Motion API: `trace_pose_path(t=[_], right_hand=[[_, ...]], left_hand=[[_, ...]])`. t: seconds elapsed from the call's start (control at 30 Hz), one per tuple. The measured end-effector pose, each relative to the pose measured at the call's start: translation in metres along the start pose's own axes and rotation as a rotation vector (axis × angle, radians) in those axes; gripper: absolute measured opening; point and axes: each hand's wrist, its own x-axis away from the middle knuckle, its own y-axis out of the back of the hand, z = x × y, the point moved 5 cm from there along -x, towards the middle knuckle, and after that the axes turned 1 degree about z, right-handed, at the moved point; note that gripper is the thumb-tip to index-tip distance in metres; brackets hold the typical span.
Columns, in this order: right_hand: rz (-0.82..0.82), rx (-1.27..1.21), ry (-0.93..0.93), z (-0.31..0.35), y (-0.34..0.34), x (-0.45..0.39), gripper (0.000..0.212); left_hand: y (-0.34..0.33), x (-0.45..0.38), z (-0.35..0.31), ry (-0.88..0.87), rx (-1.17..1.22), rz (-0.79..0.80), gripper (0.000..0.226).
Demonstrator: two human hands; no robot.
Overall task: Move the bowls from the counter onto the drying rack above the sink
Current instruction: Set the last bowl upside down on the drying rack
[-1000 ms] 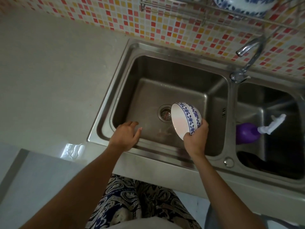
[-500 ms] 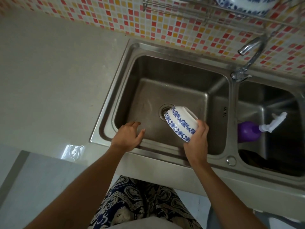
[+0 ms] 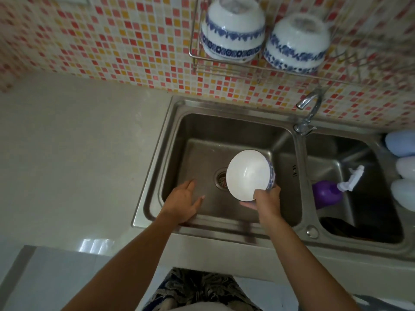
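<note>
My right hand (image 3: 267, 202) grips a white bowl with a blue flower band (image 3: 248, 175) by its lower rim, held over the left sink basin with its white inside facing me. My left hand (image 3: 183, 202) rests open on the front edge of that basin, fingers apart, holding nothing. Above the sink a wire drying rack (image 3: 224, 66) on the tiled wall carries two more blue-and-white bowls upside down, one at the left (image 3: 232, 30) and one to its right (image 3: 296, 41).
The steel double sink (image 3: 157, 176) has a drain under the held bowl and a tap (image 3: 308, 108) between the basins. A purple spray bottle (image 3: 327, 194) lies in the right basin. Pale rounded objects (image 3: 403, 162) sit at the right edge. Grey counter (image 3: 78, 153) spreads to the left.
The bowl has been turned from bottom-up to its white inside facing me. The view has tilted up, bringing the rack and its two bowls into sight. My left hand stays on the sink edge.
</note>
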Motion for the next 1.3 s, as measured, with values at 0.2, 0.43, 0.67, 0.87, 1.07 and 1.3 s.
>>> trace_pose_path(t=[0.2,0.43,0.67,0.87,1.07,1.3], right_hand=[[0.299,-0.459,-0.164,0.047,-0.017,0.042,0.069],[0.438,-0.55,0.033,0.14,-0.023,0.09,0.053],[0.574,-0.654,0.09,0.212,-0.01,0.104,0.05],[0.58,-0.58,0.168,0.263,0.0,0.086,0.084],[0.501,-0.57,0.242,0.298,0.022,0.06,0.053],[0.449,-0.531,0.274,0.332,0.031,0.033,0.04]], left_hand=[[0.103,-0.03,-0.066,-0.216,0.147,-0.318,0.066],[0.231,-0.039,-0.15,-0.516,0.035,-0.656,0.059],[0.258,-0.08,-0.196,-0.453,-0.203,-0.659,0.061],[0.231,-0.117,-0.185,-0.31,-0.426,-0.564,0.071],[0.227,-0.123,-0.182,-0.286,-0.504,-0.619,0.068],[0.228,-0.121,-0.185,-0.306,-0.495,-0.601,0.068]])
